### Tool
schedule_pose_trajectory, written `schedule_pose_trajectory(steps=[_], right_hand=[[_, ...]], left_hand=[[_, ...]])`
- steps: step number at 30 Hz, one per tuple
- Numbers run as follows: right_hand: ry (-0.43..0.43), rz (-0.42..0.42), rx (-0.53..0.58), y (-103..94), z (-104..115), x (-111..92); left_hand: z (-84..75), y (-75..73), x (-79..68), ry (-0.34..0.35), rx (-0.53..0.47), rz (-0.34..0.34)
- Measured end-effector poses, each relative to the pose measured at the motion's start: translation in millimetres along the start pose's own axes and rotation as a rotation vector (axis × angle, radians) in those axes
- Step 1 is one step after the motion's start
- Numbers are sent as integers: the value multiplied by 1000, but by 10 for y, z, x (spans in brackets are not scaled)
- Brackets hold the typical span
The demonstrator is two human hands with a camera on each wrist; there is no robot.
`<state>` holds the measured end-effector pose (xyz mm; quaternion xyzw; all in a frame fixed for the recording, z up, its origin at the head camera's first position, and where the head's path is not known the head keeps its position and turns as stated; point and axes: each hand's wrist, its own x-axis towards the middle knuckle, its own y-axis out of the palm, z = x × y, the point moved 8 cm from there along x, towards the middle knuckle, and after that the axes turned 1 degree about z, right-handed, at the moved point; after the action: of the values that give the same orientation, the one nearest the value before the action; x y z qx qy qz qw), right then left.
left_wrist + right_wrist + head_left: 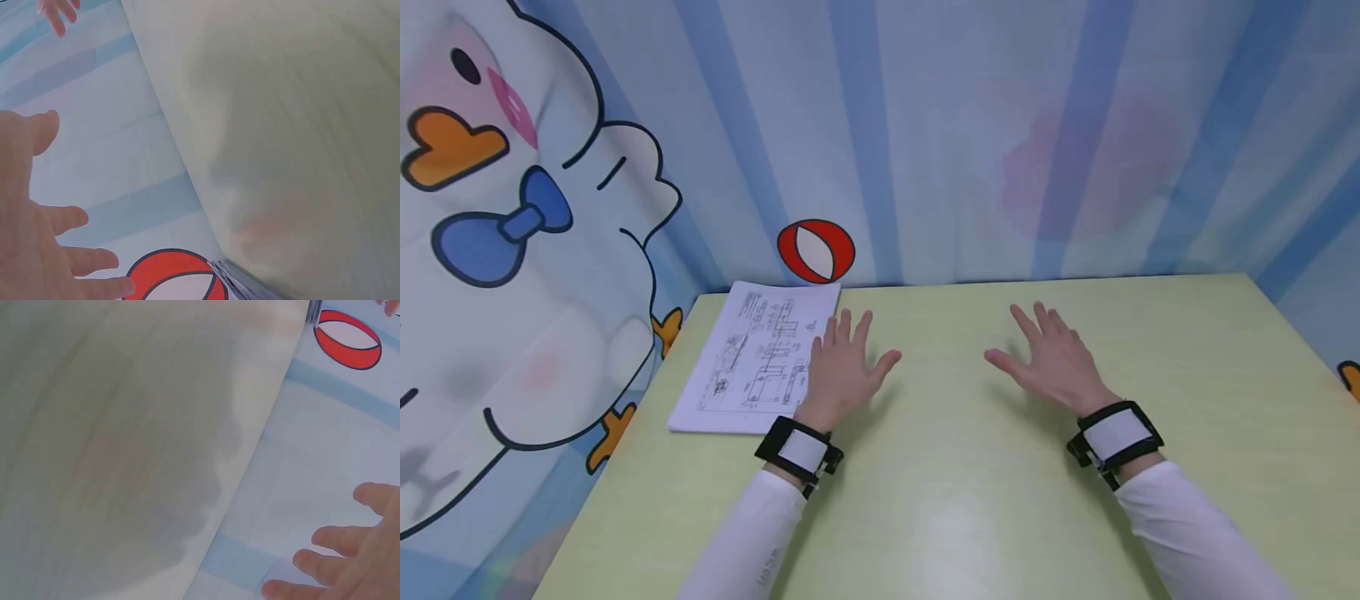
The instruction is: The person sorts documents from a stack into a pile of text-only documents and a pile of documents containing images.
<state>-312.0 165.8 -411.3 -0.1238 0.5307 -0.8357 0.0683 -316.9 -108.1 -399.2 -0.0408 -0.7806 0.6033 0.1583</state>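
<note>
My left hand hovers over the table beside a stack of paper sheets, its fingers spread and holding nothing. Part of the stack's right side is hidden behind that hand. To the right, my right hand is held above the bare wood-look tabletop, fingers apart, with nothing in it. The top sheet carries printed line drawings. In the left wrist view the stack's edge shows low down, past the left fingers. The right wrist view shows the right fingers extended.
The pale yellow table reaches back to a blue-striped curtain. A red and white ball is printed on it, just behind the stack. A large cartoon duck covers the left side. Both wrists wear black straps.
</note>
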Motion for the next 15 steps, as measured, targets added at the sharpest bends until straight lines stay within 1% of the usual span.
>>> schedule_pose_trajectory(steps=[5, 6, 8, 11, 15], right_hand=[[8, -47, 79, -16, 138, 51], [12, -52, 93, -11, 159, 60], [15, -59, 125, -2, 207, 75], [16, -56, 168, 31, 285, 91], [11, -49, 194, 92, 386, 113]], left_hand=[[81, -62, -15, -10, -1, 3], [107, -89, -15, -9, 1, -6], [169, -167, -11, -2, 1, -30], [290, -329, -16, -5, 1, -74], [495, -516, -52, -41, -27, -112]])
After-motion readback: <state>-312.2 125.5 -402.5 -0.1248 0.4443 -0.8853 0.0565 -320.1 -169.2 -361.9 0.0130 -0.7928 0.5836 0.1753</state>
